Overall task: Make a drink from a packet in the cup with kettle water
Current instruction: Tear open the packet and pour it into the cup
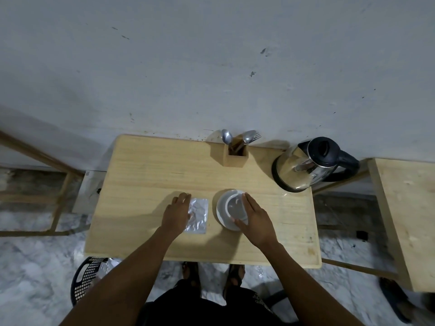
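**Just getting started: nothing poured yet**

The flat, shiny silver foil packet (198, 215) lies on the pale wooden table (146, 175). It looks closed, so it likely has not been torn open yet. The left hand (177, 214) rests flat on the packet's left edge, fingers close together, not pinching anything.

Just beside the packet sits the round white cup (235, 207) on a white saucer (220, 208). The cup looks empty. The right hand (254, 221) lies open over its right side, fingers straight, thumb near the front rim.

The shiny metal kettle with a black lid and handle (303, 164) stands well apart, at the far right corner. No one is touching it.

A small wooden box holding spoons and a fork (236, 154) waits at the back.

I think everything is still to do: open the packet, tip it in, pour water, stir.
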